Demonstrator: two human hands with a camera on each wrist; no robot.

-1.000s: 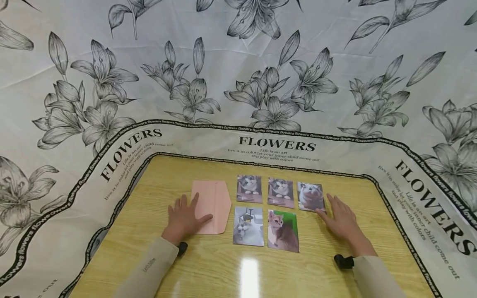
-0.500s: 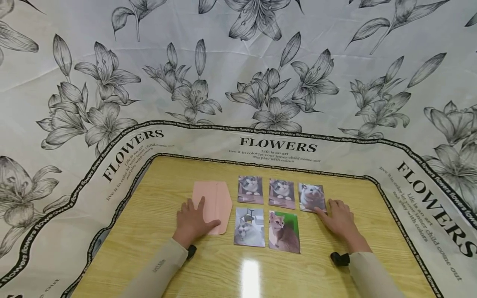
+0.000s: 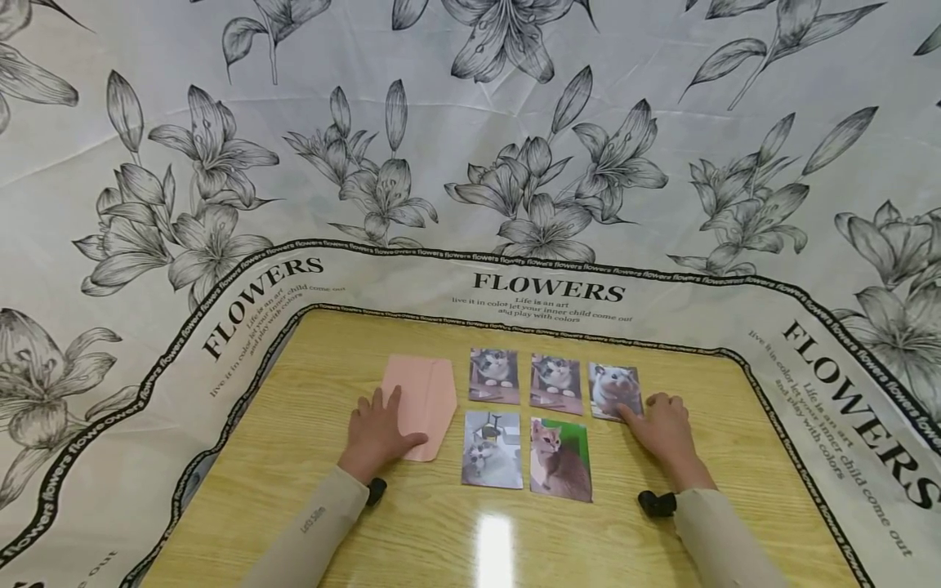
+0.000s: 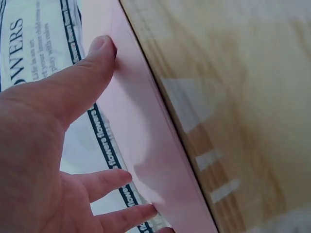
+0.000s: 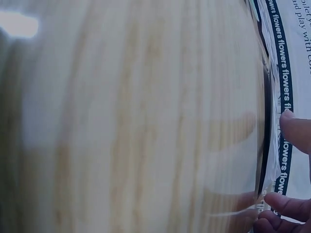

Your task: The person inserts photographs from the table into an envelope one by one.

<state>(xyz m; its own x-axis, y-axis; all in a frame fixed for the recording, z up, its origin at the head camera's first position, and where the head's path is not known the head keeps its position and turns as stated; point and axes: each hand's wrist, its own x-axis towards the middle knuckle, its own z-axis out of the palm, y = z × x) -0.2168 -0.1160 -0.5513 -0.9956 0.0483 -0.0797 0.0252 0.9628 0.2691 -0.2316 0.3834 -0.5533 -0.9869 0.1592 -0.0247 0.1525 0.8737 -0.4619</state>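
Note:
In the head view my left hand [image 3: 378,437] lies with spread fingers on the left part of a pink envelope [image 3: 434,400]; the left wrist view shows the thumb and fingertips touching the pink paper [image 4: 141,111]. My right hand [image 3: 665,433] is at the hamster photo [image 3: 613,388], thumb on its lower right corner and the other fingers bent beside its right edge. Whether they pinch the card is not clear. To its left lie two matching grey-and-white cat photos [image 3: 556,382] [image 3: 493,374]. Below are a pale cat photo [image 3: 491,453] and a brown cat photo with green behind [image 3: 562,465].
A yellow wood-grain table [image 3: 412,523] carries everything. White cloth with black flower drawings and lettering [image 3: 547,286] surrounds its far and side edges. Dark devices sit at the left wrist [image 3: 376,491] and right wrist [image 3: 657,504].
The right hand has shifted slightly left, its thumb now further over the hamster photo and its fingers more bent. My left hand moved a little right, and the envelope has turned slightly.

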